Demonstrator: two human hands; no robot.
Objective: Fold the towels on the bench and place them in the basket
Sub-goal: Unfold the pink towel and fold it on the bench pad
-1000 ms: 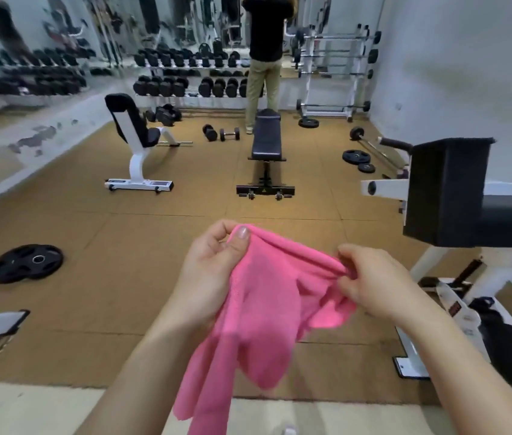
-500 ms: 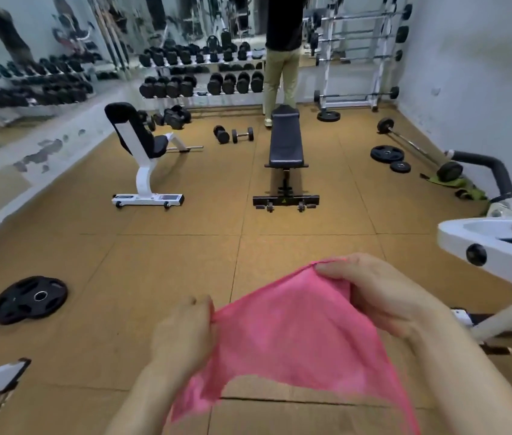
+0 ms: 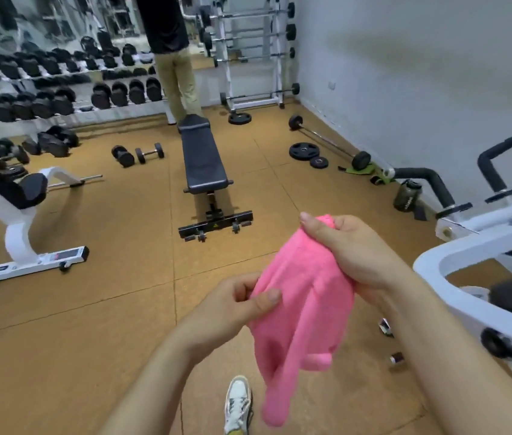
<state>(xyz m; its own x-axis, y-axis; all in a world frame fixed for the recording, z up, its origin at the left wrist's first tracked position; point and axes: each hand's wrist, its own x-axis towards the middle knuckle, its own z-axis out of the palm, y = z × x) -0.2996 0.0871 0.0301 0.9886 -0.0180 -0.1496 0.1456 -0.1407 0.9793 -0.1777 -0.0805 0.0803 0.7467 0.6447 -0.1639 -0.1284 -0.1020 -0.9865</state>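
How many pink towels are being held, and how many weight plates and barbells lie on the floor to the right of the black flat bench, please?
Pink towel: 1
Weight plates: 3
Barbell: 1
Total: 5

Tan floor (image 3: 60,356) (dumbbells (image 3: 149,151), weight plates (image 3: 304,151))

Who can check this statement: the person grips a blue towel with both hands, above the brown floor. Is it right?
Not quite: the towel is pink, not blue, as the head view shows. The rest holds: the left hand and the right hand both grip it above the brown floor.
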